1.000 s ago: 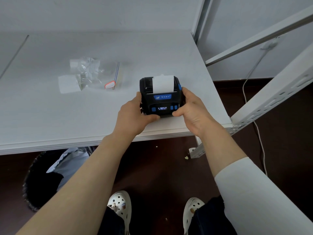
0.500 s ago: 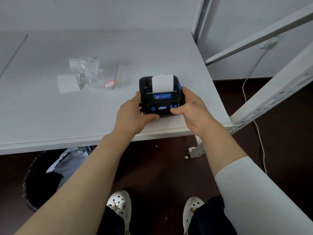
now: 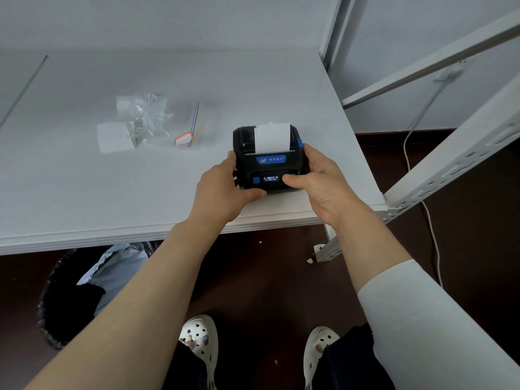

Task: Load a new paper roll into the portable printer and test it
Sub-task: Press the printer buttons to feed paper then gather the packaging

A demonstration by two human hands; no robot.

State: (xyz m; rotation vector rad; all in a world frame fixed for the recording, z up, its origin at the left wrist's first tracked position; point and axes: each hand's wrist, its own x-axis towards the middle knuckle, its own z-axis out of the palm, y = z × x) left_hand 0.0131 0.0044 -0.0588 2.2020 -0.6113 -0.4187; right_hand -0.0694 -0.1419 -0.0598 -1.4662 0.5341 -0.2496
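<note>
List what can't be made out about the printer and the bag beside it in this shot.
- Head view: text on the printer's lit display is too small to read.
- The button under the right hand's thumb is covered.
- The printer's left side is hidden by the left hand.
- Contents of the clear zip bag are blurred by crinkled plastic.

Matt black plastic printer (image 3: 268,164), smooth white paper strip (image 3: 272,138), crinkled glossy plastic bag (image 3: 166,119).
</note>
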